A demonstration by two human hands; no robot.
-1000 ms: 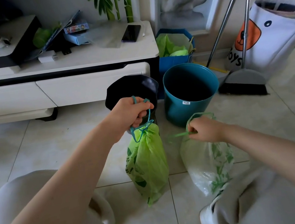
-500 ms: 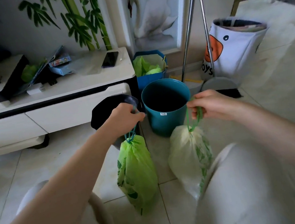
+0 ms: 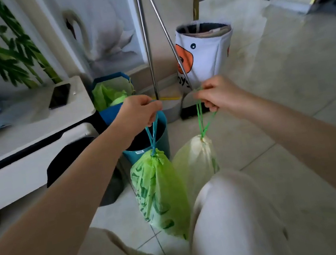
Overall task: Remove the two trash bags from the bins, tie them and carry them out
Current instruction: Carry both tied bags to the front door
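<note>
Head view, single entry. My left hand (image 3: 138, 112) is closed on the blue drawstring (image 3: 152, 134) of the bright green bag (image 3: 160, 193); my right hand (image 3: 217, 93) is closed on the green drawstring (image 3: 202, 119) of the pale bag (image 3: 195, 160). Both bags are cinched and hang clear of the floor, side by side, touching, in front of my knee (image 3: 224, 207). The teal bin (image 3: 162, 128) and the black bin (image 3: 58, 168) stand behind, both without liners.

Risks, as I judge them: thin cords could slip through my fingers or cut the necks under load; the bags could snag the broom handles (image 3: 146, 42) near my hands as I turn toward the doorway.
</note>
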